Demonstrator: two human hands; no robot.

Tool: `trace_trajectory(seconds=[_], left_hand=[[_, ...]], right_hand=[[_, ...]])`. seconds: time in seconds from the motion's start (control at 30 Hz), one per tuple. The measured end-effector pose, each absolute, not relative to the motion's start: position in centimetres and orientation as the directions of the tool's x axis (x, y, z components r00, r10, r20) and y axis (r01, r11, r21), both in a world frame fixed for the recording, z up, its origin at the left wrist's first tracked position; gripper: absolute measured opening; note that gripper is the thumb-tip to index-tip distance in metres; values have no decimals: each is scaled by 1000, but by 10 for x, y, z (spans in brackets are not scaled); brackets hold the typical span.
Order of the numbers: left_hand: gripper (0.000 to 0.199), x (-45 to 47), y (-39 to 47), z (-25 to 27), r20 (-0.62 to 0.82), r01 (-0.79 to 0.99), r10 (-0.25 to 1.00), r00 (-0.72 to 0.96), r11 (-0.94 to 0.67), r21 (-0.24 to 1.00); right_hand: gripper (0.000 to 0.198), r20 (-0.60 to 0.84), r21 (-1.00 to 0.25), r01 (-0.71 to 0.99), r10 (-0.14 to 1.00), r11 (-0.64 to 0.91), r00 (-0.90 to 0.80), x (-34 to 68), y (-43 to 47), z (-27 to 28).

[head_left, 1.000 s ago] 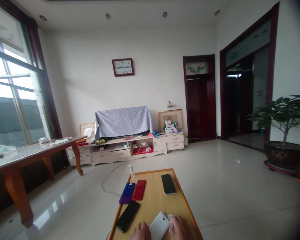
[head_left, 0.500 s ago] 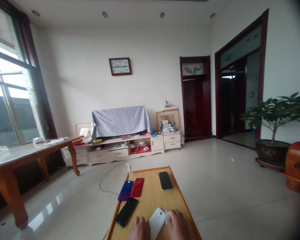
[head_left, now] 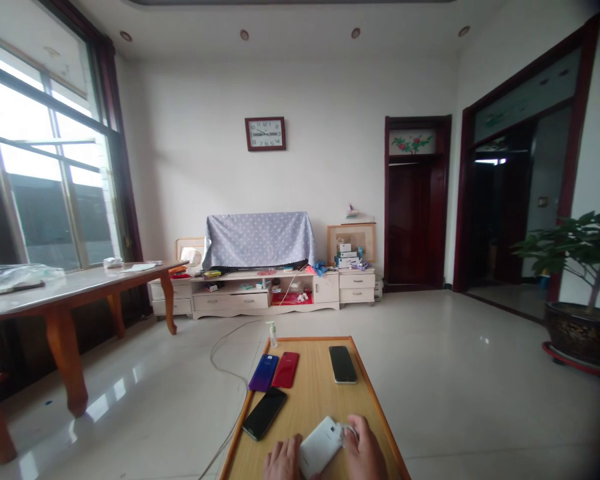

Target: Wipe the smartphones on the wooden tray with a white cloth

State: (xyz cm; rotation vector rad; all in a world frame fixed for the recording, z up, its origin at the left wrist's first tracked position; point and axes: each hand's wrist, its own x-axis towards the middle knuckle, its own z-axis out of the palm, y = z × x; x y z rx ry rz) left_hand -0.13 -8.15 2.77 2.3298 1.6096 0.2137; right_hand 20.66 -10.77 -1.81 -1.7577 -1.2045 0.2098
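1. Head view: lying back-up near the close end of a light wooden tabletop with orange-brown edging [head_left: 310, 393], between both hands, a flat white rectangular phone [head_left: 316, 449], slanted, lens end pointing away.
2. With the left hand [head_left: 283, 459]: touching the phone's left edge, fingers bent; cannot tell whether closed on it.
3. With the right hand [head_left: 364, 449]: pinching a small crumpled whitish wipe [head_left: 346, 435] at the phone's upper right edge.
4. Farther left: a glossy black phone [head_left: 265, 413], then a blue-purple phone [head_left: 263, 372] just beside a red phone [head_left: 285, 370].
5. Toward the far right: a dark-screened phone with pale rim [head_left: 343, 365].
6. At the far left corner: a clear pump-top bottle [head_left: 273, 335].
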Motion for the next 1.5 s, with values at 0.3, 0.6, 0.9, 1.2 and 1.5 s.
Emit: trace_trajectory(seconds=[0.3, 0.6, 0.9, 1.2, 1.5], left_hand=[[48, -4, -98, 31, 76, 844, 909, 410, -409, 346], [48, -6, -102, 29, 151, 831, 916, 372, -401, 385], [47, -10, -108, 37, 114, 846, 917, 381, -396, 356], [59, -8, -112, 32, 93, 872, 948, 306, -318, 371], [56, -6, -115, 32, 130, 869, 939, 319, -345, 355]], right_hand=[[13, 323, -672, 732, 845, -113, 427, 189, -96, -5], [37, 328, -504, 862, 914, -47, 241, 174, -113, -3], [51, 155, -367, 922, 970, -120, 188, 177, -137, 4], [48, 154, -406, 912, 980, -51, 124, 152, -144, 8], [48, 119, -438, 895, 981, -86, 153, 159, -145, 14]])
